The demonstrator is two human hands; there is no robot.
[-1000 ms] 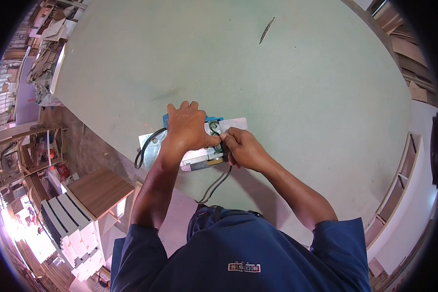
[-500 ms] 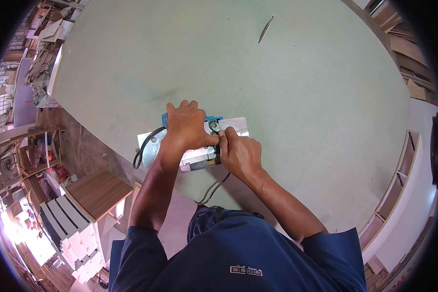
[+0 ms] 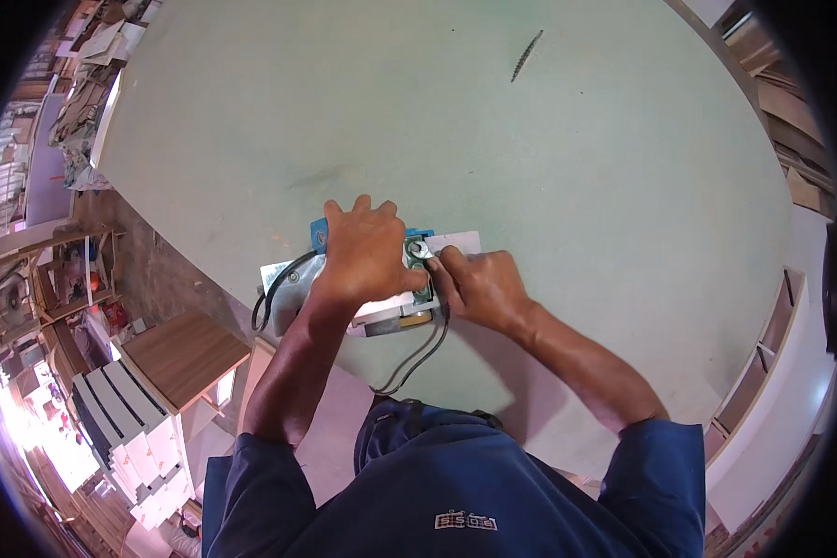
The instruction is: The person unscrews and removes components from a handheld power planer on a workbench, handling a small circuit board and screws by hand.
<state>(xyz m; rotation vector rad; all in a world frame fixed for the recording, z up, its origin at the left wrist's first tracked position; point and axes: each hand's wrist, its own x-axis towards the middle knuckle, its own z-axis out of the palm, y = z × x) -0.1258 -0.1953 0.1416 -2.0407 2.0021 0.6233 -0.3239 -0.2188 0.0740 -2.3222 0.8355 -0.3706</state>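
A corded power tool [image 3: 309, 299] with a blue body and silver metal plates lies on the pale green tabletop in front of me. My left hand [image 3: 367, 249] presses down over its middle and grips it, fingers over the far blue edge and thumb toward the right. In my right hand [image 3: 486, 286] is a wrench [image 3: 421, 249], its silver head at the round fitting in the tool's dark opening. The wrench's handle is mostly hidden by my fingers. Much of the tool's body is under my left hand.
A black cord [image 3: 418, 361] loops from the tool toward my body. Farther off on the tabletop [image 3: 623, 214] is a dark narrow mark [image 3: 527, 56]. To the left stand a brown wooden panel [image 3: 184, 358] and stacked white panels [image 3: 144, 456]. A long white frame [image 3: 763, 372] stands at the right.
My right hand has swung to the right, away from my left thumb, with the wrench. More of the wrench head now shows. My left hand stays on the tool.
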